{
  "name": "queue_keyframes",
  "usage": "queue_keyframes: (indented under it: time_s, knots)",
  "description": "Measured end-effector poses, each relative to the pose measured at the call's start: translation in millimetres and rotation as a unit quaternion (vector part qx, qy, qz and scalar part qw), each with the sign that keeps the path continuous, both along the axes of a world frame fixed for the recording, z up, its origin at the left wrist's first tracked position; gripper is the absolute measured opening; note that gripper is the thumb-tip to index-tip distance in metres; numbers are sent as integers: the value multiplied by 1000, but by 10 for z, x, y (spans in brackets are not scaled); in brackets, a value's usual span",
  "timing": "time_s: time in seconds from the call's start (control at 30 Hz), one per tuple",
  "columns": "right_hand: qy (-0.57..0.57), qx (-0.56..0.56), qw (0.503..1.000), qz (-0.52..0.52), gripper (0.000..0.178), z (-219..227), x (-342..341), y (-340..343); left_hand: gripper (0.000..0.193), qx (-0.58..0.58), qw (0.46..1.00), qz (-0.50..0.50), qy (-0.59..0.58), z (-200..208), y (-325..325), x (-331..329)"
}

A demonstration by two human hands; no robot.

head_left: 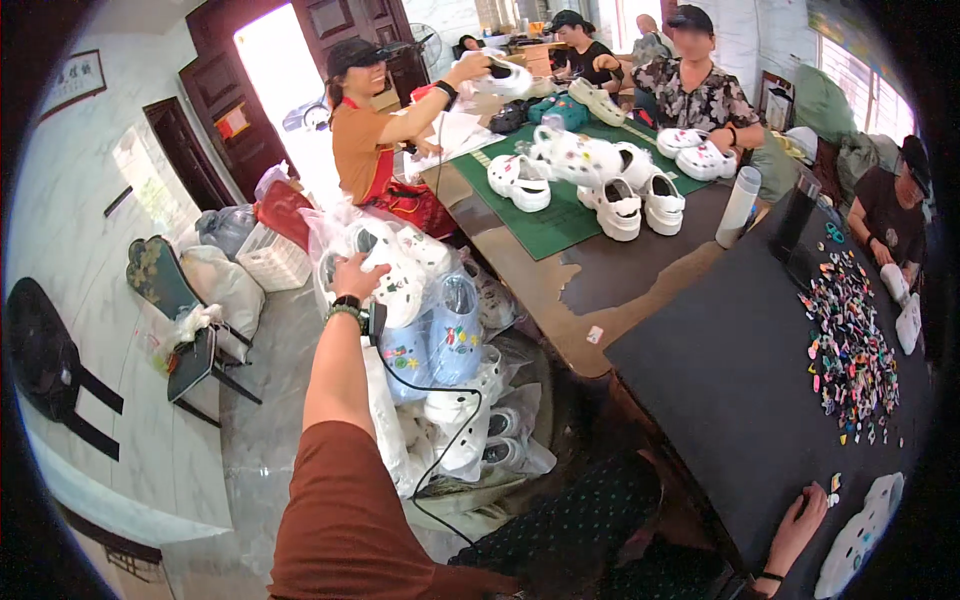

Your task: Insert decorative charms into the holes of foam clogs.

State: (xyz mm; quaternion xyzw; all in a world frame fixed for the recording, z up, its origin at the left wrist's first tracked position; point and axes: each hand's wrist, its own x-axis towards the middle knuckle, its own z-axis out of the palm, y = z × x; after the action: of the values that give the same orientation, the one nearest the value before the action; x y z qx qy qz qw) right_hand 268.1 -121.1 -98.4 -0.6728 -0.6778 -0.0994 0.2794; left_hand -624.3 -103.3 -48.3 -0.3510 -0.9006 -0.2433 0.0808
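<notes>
At the left, my left hand [358,279] is stretched out with its fingers curled on white clogs [402,292] in clear plastic, on top of a heap of bagged clogs. Light blue clogs [456,330] with colourful charms lie just below it. My right hand [799,522] rests on the black table [690,370] with its fingers loosely extended. Beside its fingertips are a few small charms [834,487], and a white clog [862,540] lies to its right. A large scatter of colourful charms [850,345] spreads farther up the table.
White clogs [617,208] stand on a green mat [545,228] across the brown table. A grey-white bottle [739,207] stands near a dark one. One co-worker [365,130] lifts a white clog; others sit around the tables. A black cable [475,410] crosses the bagged heap. Chairs stand left.
</notes>
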Motion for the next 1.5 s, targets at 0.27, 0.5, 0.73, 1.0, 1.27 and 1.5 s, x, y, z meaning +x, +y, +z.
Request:
queue_keyframes:
  time_s: [0.27,0.5,0.73,1.0,1.27,1.5]
  knots:
    - [7,-24,999,-34,20,-41,20,-34,33,230,971,-56,25,-100,57,470]
    - [40,35,999,5,20,324,-329,-13,23,238,906,-313,156,701,-131,1224]
    - [269,-21,945,187,56,866,-687,-169,19,168,778,-580,174,1550,-160,2910]
    - [221,-7,886,407,136,2028,-866,-912,26,172,554,-814,33,1675,-133,4856]
    - [53,-120,935,328,125,2274,-403,-1387,36,137,431,-890,-47,1684,-172,5432]
    - [83,-54,892,440,98,2097,-512,-1460,21,129,485,-865,-24,1886,-401,5481]
